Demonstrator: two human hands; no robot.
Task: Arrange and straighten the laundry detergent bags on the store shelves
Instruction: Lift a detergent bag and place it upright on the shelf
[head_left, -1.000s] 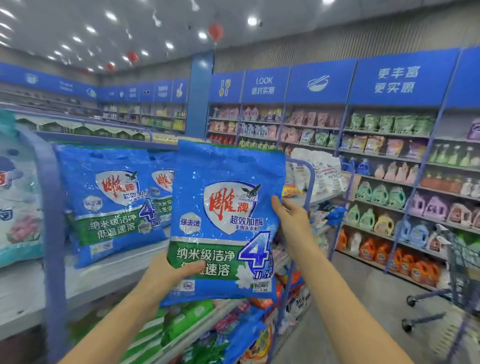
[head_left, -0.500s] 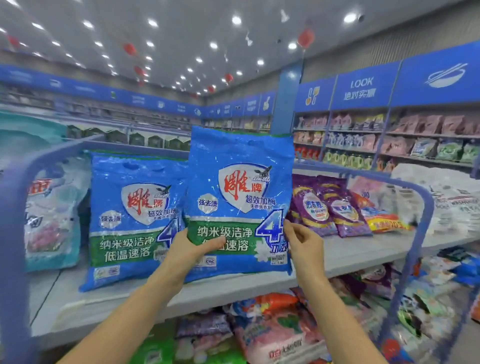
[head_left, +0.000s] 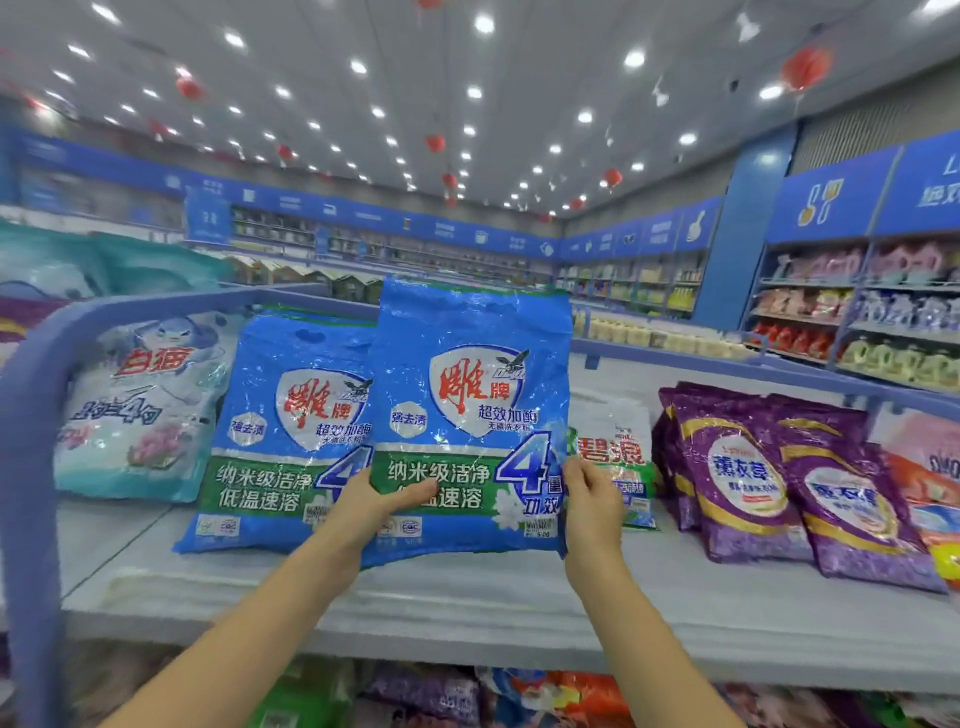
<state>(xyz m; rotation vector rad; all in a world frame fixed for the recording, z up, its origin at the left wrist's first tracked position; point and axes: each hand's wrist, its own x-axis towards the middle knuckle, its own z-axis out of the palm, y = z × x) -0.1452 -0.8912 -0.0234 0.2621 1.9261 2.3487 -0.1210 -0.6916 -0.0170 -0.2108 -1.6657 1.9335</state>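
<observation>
left hand (head_left: 374, 499) and right hand (head_left: 589, 506) grip the blue detergent bag (head_left: 467, 395) by its lower corners, overlapping the right edge of the matching bag (head_left: 280, 426). set it level with that bag, faces flush.

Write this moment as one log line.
held: blue detergent bag | left hand: grips bottom | right hand: pinches right edge | place: shelf, beside matching bag

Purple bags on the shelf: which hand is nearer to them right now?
Right. The right hand pinches the held blue bag at its right edge, one white-and-green bag short of the purple bags; the left hand grips its lower left, farther off.
</observation>
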